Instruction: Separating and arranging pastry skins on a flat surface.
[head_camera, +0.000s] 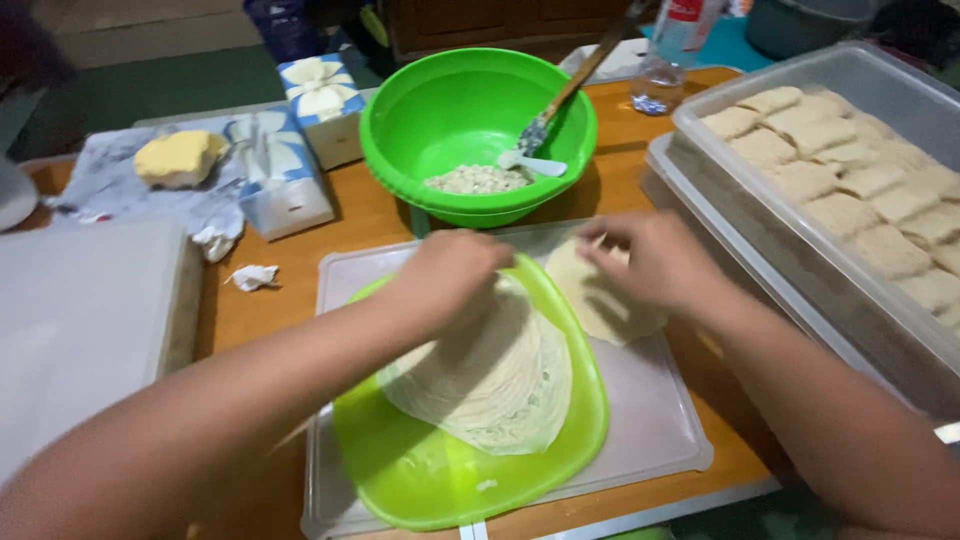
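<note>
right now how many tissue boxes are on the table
2. One tissue box lies left of the green bowl, a tissue sticking up from it. The second tissue box stands just behind it, beside the bowl's rim. Others may be out of view.

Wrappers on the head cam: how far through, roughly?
Done: the clear tub at right holds rows of filled, breaded parcels. In hand: the right hand lays one wrapper on the white board; the left hand rests on the wrapper stack. Left: a tall stack, and some filling in the green bowl.
</note>
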